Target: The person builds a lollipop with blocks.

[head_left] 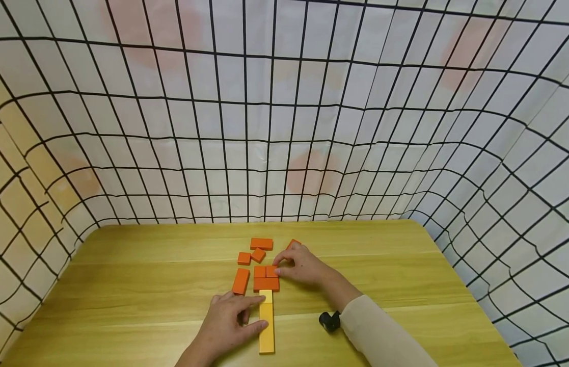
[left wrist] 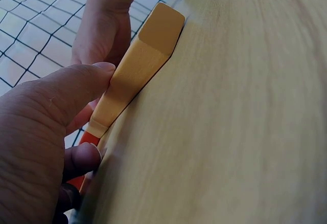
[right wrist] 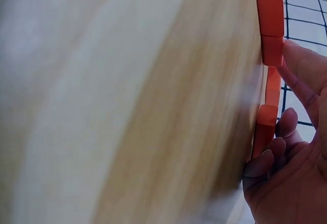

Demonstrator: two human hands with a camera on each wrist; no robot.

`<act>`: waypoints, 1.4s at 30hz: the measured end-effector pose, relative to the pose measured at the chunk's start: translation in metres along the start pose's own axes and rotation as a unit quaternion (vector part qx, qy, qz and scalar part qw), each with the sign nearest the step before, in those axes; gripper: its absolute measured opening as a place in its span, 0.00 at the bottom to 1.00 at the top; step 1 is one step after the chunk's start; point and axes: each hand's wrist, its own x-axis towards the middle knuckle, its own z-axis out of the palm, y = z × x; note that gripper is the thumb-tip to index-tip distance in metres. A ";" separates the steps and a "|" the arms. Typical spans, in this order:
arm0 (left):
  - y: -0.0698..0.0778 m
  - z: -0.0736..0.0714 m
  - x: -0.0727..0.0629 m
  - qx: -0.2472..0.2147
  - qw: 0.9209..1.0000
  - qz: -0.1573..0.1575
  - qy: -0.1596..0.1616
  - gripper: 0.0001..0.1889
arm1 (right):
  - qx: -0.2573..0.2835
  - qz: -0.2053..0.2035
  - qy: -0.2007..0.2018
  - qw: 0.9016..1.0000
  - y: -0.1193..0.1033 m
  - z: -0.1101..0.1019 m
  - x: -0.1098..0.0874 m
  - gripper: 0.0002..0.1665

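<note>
In the head view, my left hand (head_left: 229, 321) lies beside a column of yellow blocks. Its index fingertip touches the small yellow block (head_left: 266, 294), and its thumb rests on the long yellow block (head_left: 267, 339). The thumb's contact also shows in the left wrist view, on the yellow block (left wrist: 130, 75). Just beyond the column, an orange rectangular block (head_left: 266, 284) lies crosswise with two orange cubes side by side behind it. My right hand (head_left: 304, 266) pinches the right-hand orange cube (head_left: 271, 271) with thumb and index finger. Its other fingers curl near another orange block (right wrist: 264, 127).
Left of the assembled blocks lies a loose orange rectangular block (head_left: 240, 281). Farther back are two loose orange cubes and an orange rectangular block (head_left: 262, 243). A black device (head_left: 330, 322) sits at my right wrist. Grid-patterned cloth (head_left: 266, 117) surrounds the wooden table (head_left: 128, 285).
</note>
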 end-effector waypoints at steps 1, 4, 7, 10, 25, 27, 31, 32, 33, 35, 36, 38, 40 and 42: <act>0.000 0.000 0.000 0.000 1.000 -0.001 -0.001 0.24 | 0.000 0.000 -0.001 1.000 0.000 0.000 0.000 0.06; 0.000 0.000 0.000 0.001 1.000 0.000 -0.001 0.24 | -0.002 0.000 -0.001 1.000 -0.001 -0.001 0.000 0.06; -0.001 0.001 0.000 0.002 1.000 0.001 0.001 0.24 | -0.004 -0.004 -0.001 1.000 0.000 -0.001 0.000 0.07; -0.001 0.001 -0.001 0.002 1.000 0.003 0.004 0.24 | -0.004 -0.005 -0.001 1.000 0.000 -0.001 0.000 0.07; -0.002 0.002 0.000 0.003 1.000 0.003 0.003 0.24 | 0.070 0.061 0.094 0.991 0.002 -0.002 0.001 0.13; -0.002 0.002 0.000 0.003 1.000 0.006 0.006 0.24 | 0.080 0.088 0.125 0.985 0.004 -0.003 0.002 0.17; -0.001 0.001 -0.001 0.000 1.000 0.004 0.003 0.24 | 0.085 0.143 0.159 0.973 0.007 -0.006 0.002 0.27; -0.001 0.001 -0.001 0.000 1.000 0.002 0.001 0.24 | 0.084 0.157 0.158 0.971 0.007 -0.007 0.002 0.29; -0.001 0.001 -0.001 -0.001 1.000 0.001 0.000 0.24 | 0.082 0.170 0.156 0.970 0.007 -0.007 0.002 0.31; -0.001 0.001 -0.001 -0.001 1.000 -0.002 -0.002 0.24 | 0.074 0.191 0.150 0.967 0.007 -0.008 0.001 0.35; -0.001 0.001 -0.001 -0.001 1.000 -0.002 -0.002 0.24 | 0.072 0.198 0.146 0.967 0.008 -0.008 0.001 0.36; -0.001 0.001 -0.001 -0.001 1.000 -0.003 -0.002 0.24 | 0.066 0.207 0.142 0.966 0.008 -0.009 0.001 0.37; -0.001 0.001 -0.001 0.000 1.000 -0.003 -0.002 0.24 | 0.062 0.207 0.142 0.966 0.009 -0.009 0.001 0.36; -0.001 0.002 0.000 0.001 1.000 -0.001 0.000 0.24 | 0.056 0.205 0.141 0.967 0.010 -0.010 0.001 0.34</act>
